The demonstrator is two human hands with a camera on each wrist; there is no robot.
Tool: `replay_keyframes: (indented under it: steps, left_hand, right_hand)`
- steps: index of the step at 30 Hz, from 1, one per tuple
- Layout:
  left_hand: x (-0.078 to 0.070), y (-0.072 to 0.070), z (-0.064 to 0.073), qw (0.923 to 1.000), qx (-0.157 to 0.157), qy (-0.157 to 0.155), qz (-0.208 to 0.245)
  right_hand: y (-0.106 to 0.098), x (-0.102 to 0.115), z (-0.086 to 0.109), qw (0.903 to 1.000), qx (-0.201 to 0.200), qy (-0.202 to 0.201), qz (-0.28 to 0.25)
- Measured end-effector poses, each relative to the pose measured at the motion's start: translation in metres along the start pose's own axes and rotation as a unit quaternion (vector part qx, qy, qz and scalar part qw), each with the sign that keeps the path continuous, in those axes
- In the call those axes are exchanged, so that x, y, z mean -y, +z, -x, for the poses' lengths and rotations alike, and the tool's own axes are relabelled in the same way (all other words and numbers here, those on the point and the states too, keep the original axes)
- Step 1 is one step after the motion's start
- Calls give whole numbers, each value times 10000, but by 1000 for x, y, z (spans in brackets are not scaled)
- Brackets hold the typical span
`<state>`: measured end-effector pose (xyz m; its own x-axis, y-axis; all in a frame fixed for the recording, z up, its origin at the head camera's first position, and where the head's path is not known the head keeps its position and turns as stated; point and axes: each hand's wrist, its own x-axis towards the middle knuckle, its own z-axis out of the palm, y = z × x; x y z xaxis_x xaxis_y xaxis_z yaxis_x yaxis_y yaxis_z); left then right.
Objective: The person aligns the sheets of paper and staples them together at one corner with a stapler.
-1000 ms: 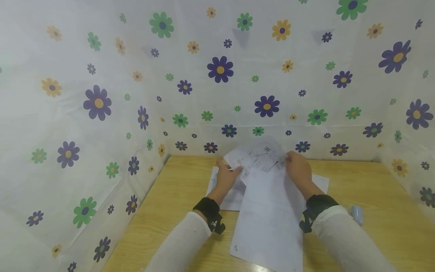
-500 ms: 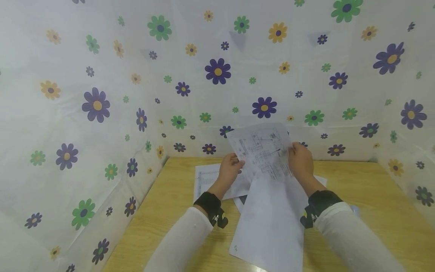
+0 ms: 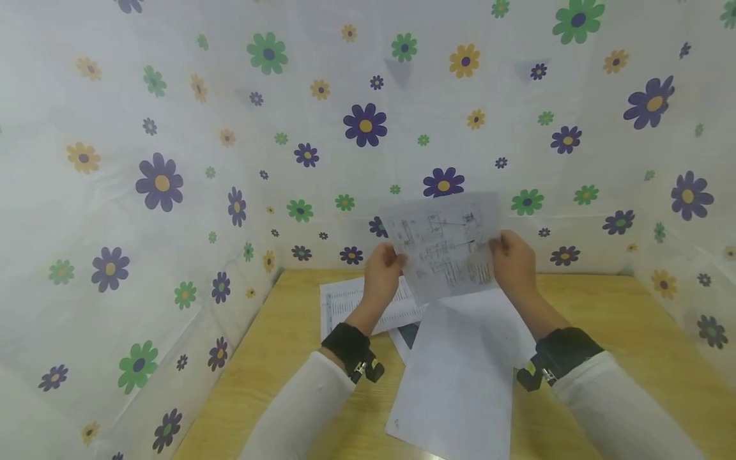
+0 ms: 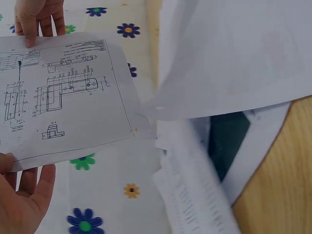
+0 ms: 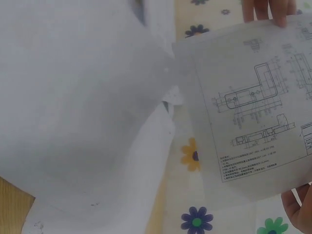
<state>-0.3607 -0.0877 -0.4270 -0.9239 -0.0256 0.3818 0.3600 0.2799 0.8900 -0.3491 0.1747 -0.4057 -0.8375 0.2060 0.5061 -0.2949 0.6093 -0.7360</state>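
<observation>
A sheet of paper with a technical drawing (image 3: pixel 443 246) is held up between both hands above the table's far part. My left hand (image 3: pixel 382 276) pinches its left edge, thumb on the near face. The right edge is pinched by my right hand (image 3: pixel 514 268). In the left wrist view, the drawing (image 4: pixel 73 97) shows L-shaped part outlines with dimension lines. The right wrist view shows the same sheet (image 5: pixel 253 112) with lines of small text. Below it, a large blank white sheet (image 3: pixel 454 383) lies on the table towards me.
A sheet with printed rows (image 3: pixel 345 300) lies behind my left wrist, partly over another sheet with a dark green area (image 3: pixel 409 333). The wooden table (image 3: pixel 276 338) meets a flower-patterned white sheet wall (image 3: pixel 322 179) at the back and sides.
Both hands have raised the drawing sheet, and it has turned from tilted to more upright and flat. The printed sheet below is more exposed. My right forearm now hides a light blue object.
</observation>
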Motion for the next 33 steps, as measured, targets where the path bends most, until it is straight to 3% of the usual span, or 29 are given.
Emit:
replay_keyframes:
  steps: [4, 8, 16, 20, 25, 30, 33]
  left_hand:
    - [-19, -7, 1, 9994, -91, 334, 22]
    - [-34, -13, 3, 9989, -142, 414, 139]
    - [-59, -26, 18, 9990, 36, 246, 382]
    - [-66, -32, 30, 9993, 166, -2, 345]
    - [-71, -38, 44, 9978, 395, -500, 173]
    - [-74, -45, 56, 9933, 625, -971, 54]
    - [-74, -47, 60, 9909, 734, -1131, 18]
  right_hand:
    - [-13, 10, 3, 9997, 30, -122, -210]
    - [-28, 20, 11, 9989, 214, -70, -412]
    - [-60, 38, 30, 9955, 810, 52, -495]
    - [-70, 40, 41, 9898, 1200, 393, -655]
    - [-79, 38, 54, 9770, 1807, 790, -807]
    - [-84, 38, 64, 9528, 2553, 1341, -950]
    - [-86, 38, 71, 9404, 2806, 1577, -1092]
